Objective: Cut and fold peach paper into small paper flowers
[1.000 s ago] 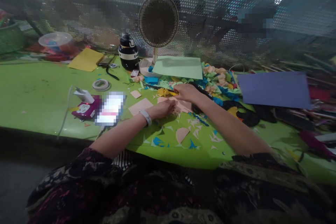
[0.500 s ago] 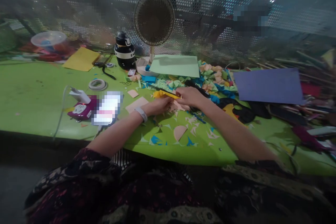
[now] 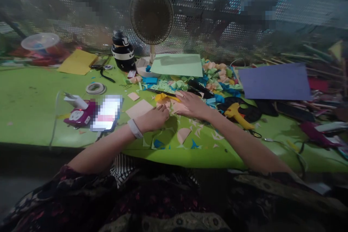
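Note:
My left hand, with a pale band on its wrist, has its fingers curled at the edge of a small peach paper piece. To its right, my right hand lies palm down, fingers stretched over more peach paper. Just beyond the fingertips is a yellow and black tool, its kind unclear. A larger peach sheet lies left of my left hand. Nearer me, a peach half-disc and blue paper scraps lie on the green tabletop.
At the back stand a fan and a black bottle. A phone, purple power block and tape roll are on the left. Right of my forearm lie a yellow glue gun and a purple sheet.
My hands have come slightly apart, the left drawing back toward me. My right fingers have flattened onto the peach paper. The whole scene has shifted a little to the left.

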The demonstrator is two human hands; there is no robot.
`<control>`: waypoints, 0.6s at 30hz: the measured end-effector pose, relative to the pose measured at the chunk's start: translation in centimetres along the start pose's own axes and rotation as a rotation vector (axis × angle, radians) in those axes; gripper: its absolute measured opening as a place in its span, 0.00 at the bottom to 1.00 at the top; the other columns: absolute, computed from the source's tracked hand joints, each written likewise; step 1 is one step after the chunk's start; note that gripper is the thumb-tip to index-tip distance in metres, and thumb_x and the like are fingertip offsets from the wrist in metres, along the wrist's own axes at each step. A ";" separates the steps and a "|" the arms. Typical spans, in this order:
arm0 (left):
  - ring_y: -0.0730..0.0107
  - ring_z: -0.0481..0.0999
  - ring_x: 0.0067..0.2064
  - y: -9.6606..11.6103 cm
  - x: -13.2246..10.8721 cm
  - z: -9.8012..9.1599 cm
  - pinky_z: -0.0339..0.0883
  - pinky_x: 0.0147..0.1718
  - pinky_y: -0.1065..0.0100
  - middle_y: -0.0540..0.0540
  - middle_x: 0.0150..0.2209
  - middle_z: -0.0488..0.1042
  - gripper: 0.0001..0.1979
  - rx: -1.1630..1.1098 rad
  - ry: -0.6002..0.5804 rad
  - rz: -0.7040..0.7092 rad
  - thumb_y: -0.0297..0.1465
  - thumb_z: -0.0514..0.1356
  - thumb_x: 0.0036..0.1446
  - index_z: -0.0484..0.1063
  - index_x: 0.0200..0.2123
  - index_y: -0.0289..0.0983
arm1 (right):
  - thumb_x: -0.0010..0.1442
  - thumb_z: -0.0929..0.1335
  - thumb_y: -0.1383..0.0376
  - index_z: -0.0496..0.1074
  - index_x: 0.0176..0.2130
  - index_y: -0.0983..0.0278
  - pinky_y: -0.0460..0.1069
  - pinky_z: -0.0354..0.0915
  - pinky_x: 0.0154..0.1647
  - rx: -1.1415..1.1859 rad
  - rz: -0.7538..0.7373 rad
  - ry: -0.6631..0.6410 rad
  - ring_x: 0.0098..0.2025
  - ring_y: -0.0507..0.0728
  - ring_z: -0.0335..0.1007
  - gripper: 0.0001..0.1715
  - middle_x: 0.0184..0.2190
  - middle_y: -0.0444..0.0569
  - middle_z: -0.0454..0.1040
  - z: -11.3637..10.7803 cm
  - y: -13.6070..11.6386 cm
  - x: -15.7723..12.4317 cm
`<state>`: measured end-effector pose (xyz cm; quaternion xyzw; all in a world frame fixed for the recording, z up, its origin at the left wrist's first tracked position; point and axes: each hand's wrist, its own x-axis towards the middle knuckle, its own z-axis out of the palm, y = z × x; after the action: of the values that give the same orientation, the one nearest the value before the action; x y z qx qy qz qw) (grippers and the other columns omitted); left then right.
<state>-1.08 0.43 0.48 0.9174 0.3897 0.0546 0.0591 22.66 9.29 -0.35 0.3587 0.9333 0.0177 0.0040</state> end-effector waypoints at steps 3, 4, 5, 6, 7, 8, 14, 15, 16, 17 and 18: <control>0.48 0.64 0.66 -0.7 0.1 1.1 0.60 0.61 0.51 0.21 0.62 0.64 0.24 0.052 -0.059 0.009 0.18 0.43 0.61 0.63 0.58 0.20 | 0.65 0.59 0.42 0.48 0.72 0.64 0.65 0.49 0.68 -0.023 0.087 0.015 0.72 0.72 0.45 0.47 0.72 0.62 0.48 1.2 0.6 0.5; 0.49 0.64 0.66 -1.1 0.2 1.3 0.59 0.62 0.50 0.22 0.63 0.64 0.25 0.045 -0.065 0.016 0.18 0.43 0.61 0.61 0.60 0.21 | 0.66 0.58 0.42 0.48 0.72 0.64 0.65 0.49 0.68 -0.026 0.112 0.020 0.72 0.72 0.44 0.46 0.72 0.62 0.48 1.5 0.8 0.8; 0.49 0.63 0.67 -1.5 0.4 1.4 0.58 0.63 0.50 0.23 0.63 0.63 0.25 0.037 -0.067 0.021 0.19 0.42 0.61 0.60 0.61 0.21 | 0.66 0.58 0.42 0.49 0.71 0.63 0.65 0.48 0.68 -0.024 0.132 0.021 0.72 0.72 0.44 0.46 0.72 0.62 0.49 1.7 1.0 1.0; 0.48 0.62 0.67 -1.9 0.6 1.5 0.58 0.63 0.49 0.22 0.63 0.63 0.26 0.026 -0.070 0.023 0.20 0.42 0.62 0.60 0.61 0.21 | 0.66 0.59 0.43 0.49 0.71 0.63 0.65 0.48 0.68 -0.019 0.149 0.022 0.72 0.71 0.44 0.45 0.72 0.61 0.49 1.8 1.1 1.3; 0.47 0.61 0.67 -2.2 0.8 1.5 0.58 0.63 0.48 0.22 0.64 0.62 0.26 0.013 -0.073 0.025 0.20 0.42 0.62 0.59 0.61 0.20 | 0.66 0.59 0.43 0.50 0.71 0.62 0.65 0.49 0.68 -0.011 0.166 0.022 0.72 0.71 0.45 0.45 0.72 0.60 0.49 1.9 1.1 1.6; 0.46 0.61 0.68 -2.5 1.0 1.4 0.57 0.63 0.48 0.21 0.64 0.61 0.25 -0.003 -0.074 0.023 0.21 0.43 0.62 0.60 0.61 0.19 | 0.66 0.59 0.43 0.50 0.71 0.62 0.64 0.49 0.68 -0.004 0.181 0.023 0.72 0.71 0.45 0.44 0.72 0.60 0.49 1.9 1.1 1.8; 0.54 0.78 0.48 -2.3 1.2 -0.9 0.69 0.46 0.58 0.30 0.50 0.76 0.18 -0.256 0.051 -0.159 0.31 0.47 0.67 0.68 0.53 0.30 | 0.66 0.60 0.47 0.61 0.66 0.68 0.62 0.51 0.67 0.086 0.157 0.130 0.70 0.70 0.49 0.39 0.70 0.63 0.54 -1.6 1.2 0.6; 0.56 0.78 0.42 -2.0 1.1 -1.3 0.69 0.41 0.59 0.33 0.45 0.77 0.18 -0.270 0.081 -0.189 0.33 0.46 0.68 0.68 0.52 0.32 | 0.67 0.60 0.49 0.65 0.63 0.68 0.60 0.55 0.64 0.105 0.178 0.168 0.67 0.69 0.55 0.35 0.66 0.63 0.60 -2.7 1.4 -0.2; 0.59 0.77 0.37 -1.7 1.0 -1.6 0.68 0.36 0.62 0.37 0.40 0.78 0.17 -0.317 0.143 -0.231 0.36 0.46 0.69 0.69 0.48 0.34 | 0.68 0.59 0.52 0.70 0.58 0.68 0.58 0.60 0.60 0.132 0.225 0.198 0.62 0.67 0.62 0.30 0.61 0.62 0.68 -3.8 1.6 -1.1; 0.62 0.75 0.33 -1.4 0.9 -1.8 0.66 0.33 0.64 0.40 0.35 0.77 0.15 -0.365 0.207 -0.251 0.38 0.48 0.68 0.70 0.43 0.35 | 0.67 0.59 0.55 0.74 0.51 0.67 0.56 0.64 0.53 0.154 0.287 0.189 0.54 0.65 0.69 0.25 0.53 0.61 0.74 -4.8 1.7 -2.1; 0.65 0.73 0.30 -1.2 0.9 -1.8 0.64 0.31 0.65 0.43 0.31 0.75 0.15 -0.423 0.261 -0.262 0.39 0.50 0.68 0.70 0.38 0.36 | 0.66 0.60 0.57 0.75 0.46 0.66 0.54 0.65 0.45 0.162 0.358 0.119 0.46 0.63 0.73 0.21 0.45 0.58 0.77 -5.7 1.8 -3.1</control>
<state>-1.55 2.07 2.16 0.8117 0.4892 0.2442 0.2053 26.02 8.36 5.39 0.5162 0.8516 -0.0359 -0.0834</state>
